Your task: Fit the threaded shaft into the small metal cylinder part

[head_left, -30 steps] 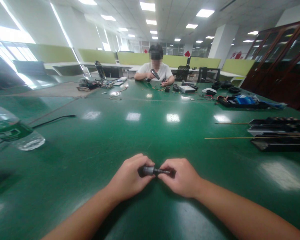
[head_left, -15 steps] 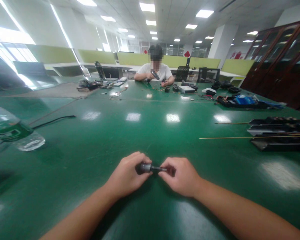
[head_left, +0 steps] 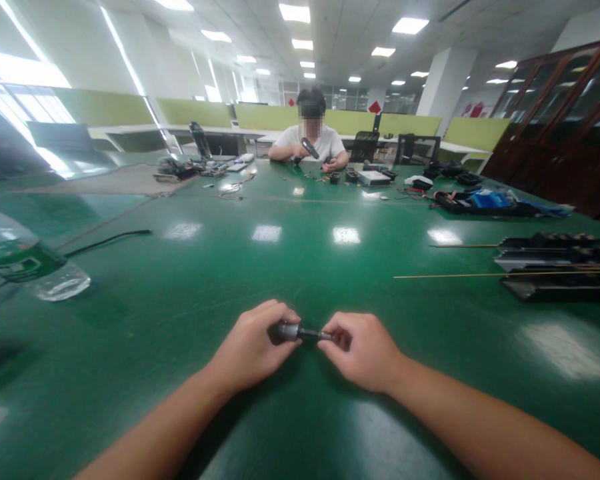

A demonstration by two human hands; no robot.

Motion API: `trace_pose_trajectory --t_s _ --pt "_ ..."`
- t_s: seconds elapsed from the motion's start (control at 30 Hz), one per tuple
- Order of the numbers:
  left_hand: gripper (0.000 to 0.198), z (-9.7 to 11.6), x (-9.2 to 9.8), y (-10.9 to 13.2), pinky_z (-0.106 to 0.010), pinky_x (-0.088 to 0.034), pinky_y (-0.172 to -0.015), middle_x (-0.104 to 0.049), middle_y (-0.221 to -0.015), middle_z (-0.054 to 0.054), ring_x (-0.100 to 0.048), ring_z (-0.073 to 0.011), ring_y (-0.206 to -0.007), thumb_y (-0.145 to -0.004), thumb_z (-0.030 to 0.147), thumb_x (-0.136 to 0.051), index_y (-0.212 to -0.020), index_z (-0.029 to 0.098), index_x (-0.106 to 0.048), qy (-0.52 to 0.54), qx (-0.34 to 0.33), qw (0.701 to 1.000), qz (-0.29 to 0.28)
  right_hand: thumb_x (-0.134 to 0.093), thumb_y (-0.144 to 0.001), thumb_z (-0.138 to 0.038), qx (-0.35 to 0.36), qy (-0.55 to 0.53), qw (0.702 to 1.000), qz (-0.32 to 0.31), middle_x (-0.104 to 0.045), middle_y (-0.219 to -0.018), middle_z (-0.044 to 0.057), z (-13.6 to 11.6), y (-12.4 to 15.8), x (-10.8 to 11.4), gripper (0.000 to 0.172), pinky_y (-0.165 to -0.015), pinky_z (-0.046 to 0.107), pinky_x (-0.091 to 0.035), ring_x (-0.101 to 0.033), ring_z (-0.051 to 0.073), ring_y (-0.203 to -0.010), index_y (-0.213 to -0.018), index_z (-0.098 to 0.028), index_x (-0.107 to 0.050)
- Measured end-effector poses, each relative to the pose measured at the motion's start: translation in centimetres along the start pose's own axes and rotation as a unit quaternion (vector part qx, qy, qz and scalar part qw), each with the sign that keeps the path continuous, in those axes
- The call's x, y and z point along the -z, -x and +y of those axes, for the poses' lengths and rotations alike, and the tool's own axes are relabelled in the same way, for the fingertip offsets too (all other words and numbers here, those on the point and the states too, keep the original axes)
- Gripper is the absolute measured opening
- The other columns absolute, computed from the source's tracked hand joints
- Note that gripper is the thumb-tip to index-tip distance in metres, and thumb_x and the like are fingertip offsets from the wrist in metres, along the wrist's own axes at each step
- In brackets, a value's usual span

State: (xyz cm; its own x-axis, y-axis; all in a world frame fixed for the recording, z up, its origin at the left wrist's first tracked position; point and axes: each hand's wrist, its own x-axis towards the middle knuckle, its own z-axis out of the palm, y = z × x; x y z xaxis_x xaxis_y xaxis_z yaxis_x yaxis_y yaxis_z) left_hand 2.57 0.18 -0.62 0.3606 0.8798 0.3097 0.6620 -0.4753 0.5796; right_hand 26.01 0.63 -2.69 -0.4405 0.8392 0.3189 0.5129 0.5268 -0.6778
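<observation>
My left hand [head_left: 255, 343] is closed around a grey and black cylinder [head_left: 289, 331] with a slim dark shaft [head_left: 310, 334] at its right end. On the other side, my right hand [head_left: 363, 350] pinches the thin silvery tip of the shaft between thumb and forefinger. The piece lies level between the two hands, just above the green tabletop [head_left: 300, 427]. Its exact kind is too small and blurred to tell, and fingers cover both of its ends.
A clear plastic bottle [head_left: 25, 260] lies at the left beside a black cable [head_left: 110, 243]. Black metal rails [head_left: 555, 287] with thin brass-coloured rods [head_left: 450, 276] are at the right. Across the table sits a person [head_left: 310, 133] holding a dark tool among small parts.
My left hand has shifted slightly left with the cylinder. A little more of the dark shaft shows between the hands. The right hand has hardly moved.
</observation>
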Motion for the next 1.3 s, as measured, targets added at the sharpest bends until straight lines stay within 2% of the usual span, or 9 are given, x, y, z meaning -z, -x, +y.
trace_pose_trajectory --t_s 0.4,0.57,0.67,0.8,0.93,1.03,1.13,1.23,1.3 --pt "0.013 -0.3 0.5 -0.4 -0.027 -0.049 -0.080 -0.069 -0.093 0.001 -0.065 -0.0156 -0.086 -0.080 0.023 -0.070 -0.093 0.023 -0.067 -0.015 0.024 1.000 0.011 -0.069 -0.081 -0.028 -0.016 0.021 0.999 0.021 -0.068 -0.067 -0.002 -0.4 0.1 0.3 0.007 -0.057 0.024 -0.040 -0.060 0.014 -0.059 -0.080 -0.021 -0.067" --pt "0.039 -1.6 1.2 -1.0 -0.032 -0.049 -0.087 -0.069 -0.105 -0.002 -0.064 -0.0212 -0.096 -0.080 0.041 -0.072 -0.116 0.028 -0.068 -0.057 0.067 0.995 0.044 -0.070 -0.080 -0.029 0.007 0.026 1.000 0.010 -0.068 -0.067 -0.003 -1.1 0.5 0.3 0.008 -0.062 0.026 -0.042 -0.062 0.015 -0.060 -0.080 -0.022 -0.067" --pt "0.042 -2.2 1.4 -1.3 -0.034 -0.048 -0.087 -0.070 -0.106 -0.004 -0.064 -0.0229 -0.096 -0.084 0.051 -0.066 -0.118 0.026 -0.068 -0.049 0.114 0.991 0.057 -0.070 -0.080 -0.030 0.028 0.028 0.999 -0.005 -0.069 -0.068 -0.003 -1.3 0.6 0.2 0.008 -0.065 0.027 -0.043 -0.063 0.014 -0.061 -0.081 -0.022 -0.067" --pt "0.043 -2.0 1.2 -1.4 -0.032 -0.048 -0.077 -0.069 -0.091 -0.002 -0.063 -0.0202 -0.080 -0.093 0.056 -0.049 -0.111 0.021 -0.063 -0.013 0.165 0.985 0.048 -0.070 -0.081 -0.031 0.037 0.030 0.999 -0.012 -0.069 -0.068 -0.003 -1.2 0.6 0.1 0.010 -0.064 0.027 -0.043 -0.063 0.015 -0.061 -0.081 -0.021 -0.067" --pt "0.046 -2.0 1.2 -1.2 -0.032 -0.049 -0.071 -0.064 -0.082 -0.002 -0.062 -0.0191 -0.073 -0.096 0.058 -0.039 -0.109 0.018 -0.054 0.026 0.180 0.979 0.097 -0.070 -0.081 -0.031 0.060 0.037 0.997 -0.018 -0.069 -0.067 -0.002 -1.1 0.6 0.1 0.011 -0.064 0.028 -0.042 -0.063 0.015 -0.061 -0.081 -0.021 -0.067" --pt "0.054 -2.6 2.5 -0.6 -0.035 -0.054 -0.076 -0.067 -0.090 -0.005 -0.066 -0.0215 -0.080 -0.089 0.064 -0.050 -0.115 0.016 -0.051 0.066 0.199 0.969 0.127 -0.070 -0.080 -0.031 0.079 0.038 0.996 -0.016 -0.069 -0.067 -0.002 -1.1 0.6 -0.1 0.011 -0.063 0.028 -0.042 -0.063 0.015 -0.060 -0.081 -0.021 -0.067" --pt "0.062 -3.8 5.1 1.2 -0.040 -0.055 -0.091 -0.071 -0.109 -0.011 -0.069 -0.0256 -0.099 -0.081 0.070 -0.058 -0.113 0.017 -0.054 0.078 0.225 0.963 0.128 -0.069 -0.079 -0.032 0.091 0.033 0.995 -0.012 -0.070 -0.068 -0.003 -1.2 0.7 -0.2 0.011 -0.063 0.028 -0.042 -0.063 0.015 -0.060 -0.082 -0.021 -0.067" --pt "0.063 -5.8 8.2 4.5 -0.044 -0.056 -0.092 -0.073 -0.114 -0.009 -0.070 -0.0260 -0.103 -0.080 0.076 -0.055 -0.110 0.020 -0.055 0.015 0.281 0.952 0.122 -0.069 -0.079 -0.033 0.098 0.037 0.994 -0.012 -0.070 -0.067 -0.003 -1.3 0.7 -0.4 0.013 -0.063 0.028 -0.042 -0.064 0.015 -0.059 -0.083 -0.021 -0.068" --pt "0.062 -7.4 9.9 7.1 -0.043 -0.060 -0.083 -0.077 -0.104 -0.005 -0.073 -0.0257 -0.092 -0.079 0.080 -0.051 -0.103 0.022 -0.057 -0.086 0.285 0.945 0.136 -0.069 -0.079 -0.033 0.102 0.043 0.994 -0.011 -0.070 -0.066 -0.004 -1.3 0.7 -0.5 0.014 -0.063 0.028 -0.042 -0.064 0.015 -0.059 -0.084 -0.021 -0.068"
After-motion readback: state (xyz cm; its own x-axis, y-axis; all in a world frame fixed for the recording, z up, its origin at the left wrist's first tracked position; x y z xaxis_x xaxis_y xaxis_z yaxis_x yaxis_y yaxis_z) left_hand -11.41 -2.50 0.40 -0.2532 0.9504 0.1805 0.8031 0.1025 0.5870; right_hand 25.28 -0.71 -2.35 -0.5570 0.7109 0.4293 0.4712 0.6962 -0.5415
